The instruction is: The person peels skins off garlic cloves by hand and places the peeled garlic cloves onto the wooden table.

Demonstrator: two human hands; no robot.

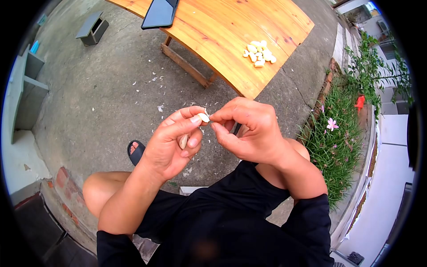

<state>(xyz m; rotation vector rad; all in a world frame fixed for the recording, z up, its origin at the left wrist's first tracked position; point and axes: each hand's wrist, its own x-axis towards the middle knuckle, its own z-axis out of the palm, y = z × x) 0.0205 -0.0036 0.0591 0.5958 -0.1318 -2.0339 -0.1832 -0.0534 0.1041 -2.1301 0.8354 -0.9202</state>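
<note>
Between the thumb and index finger of my left hand (174, 140) is a pale garlic clove (203, 117). A second, unpeeled-looking clove (183, 142) is tucked in the curled fingers of the same hand. My right hand (249, 127) pinches thumb and index finger together at the right edge of the first clove, on a thin bit of garlic skin (207, 113). Both hands are raised above my lap, short of the table. A small pile of peeled garlic cloves (259, 54) lies near the corner of the wooden table (222, 40).
A dark phone or tablet (160, 13) rests at the table's left edge. Scraps of garlic skin (160, 108) litter the concrete floor (111, 80). A grey box-like stool (92, 29) stands far left. Grass with pink flowers (332, 125) grows on the right.
</note>
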